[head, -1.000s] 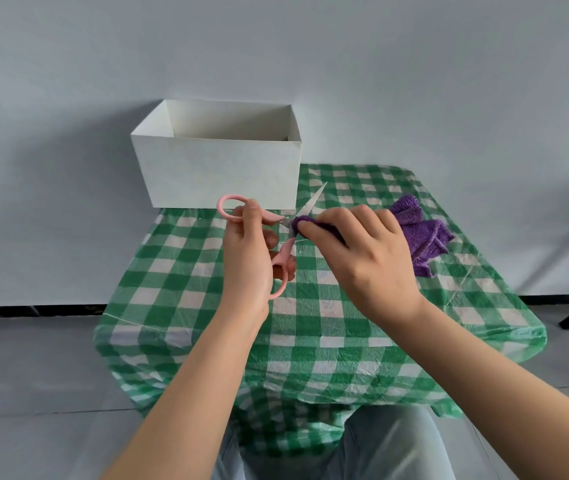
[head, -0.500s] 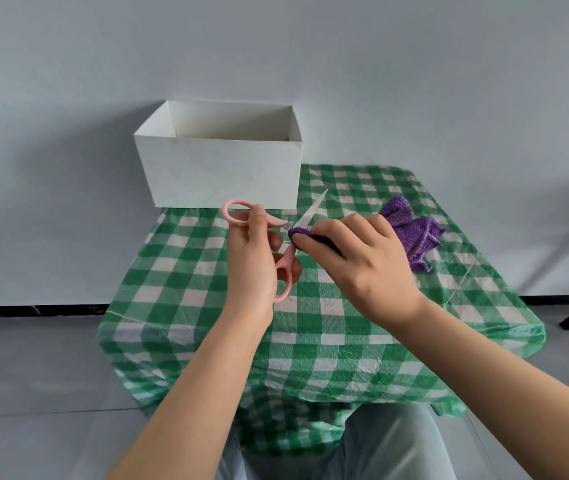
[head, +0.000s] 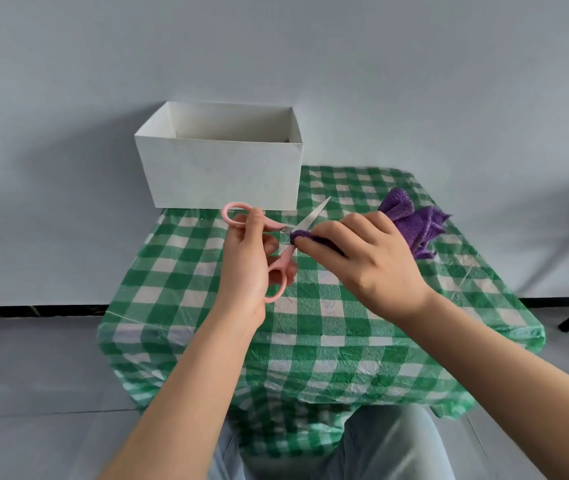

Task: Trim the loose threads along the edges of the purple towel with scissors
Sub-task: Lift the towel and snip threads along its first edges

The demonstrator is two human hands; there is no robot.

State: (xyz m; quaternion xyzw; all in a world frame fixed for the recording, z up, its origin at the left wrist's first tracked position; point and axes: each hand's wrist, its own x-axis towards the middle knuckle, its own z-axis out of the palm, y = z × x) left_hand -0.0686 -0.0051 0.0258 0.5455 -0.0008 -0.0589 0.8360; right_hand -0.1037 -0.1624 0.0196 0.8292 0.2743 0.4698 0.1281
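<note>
From the head camera, looking down over a small table draped in a green-and-white checked tablecloth (head: 314,327), both bare forearms reach up from the bottom of the frame to meet just above its centre. The left hand (head: 246,268) holds a pair of pink-handled scissors (head: 278,244): the thumb goes through the upper loop at centre left, and the other fingers curl around the lower loop, which shows below the palm. The blades are spread apart, one steel tip pointing toward the upper right, with the other blade mostly hidden behind cloth and fingers. The right hand (head: 362,259) pinches a folded edge of the purple towel (head: 411,225) between thumb and curled fingers, holding that edge right at the crotch of the blades; whether metal is actually touching the fabric is hard to tell from this angle. The rest of the towel trails out in a bunched heap behind the right hand, right of centre, over the table. A white open-topped cardboard box (head: 220,168) stands at the table's far left corner, in the upper middle of the frame, against a pale grey wall.
</note>
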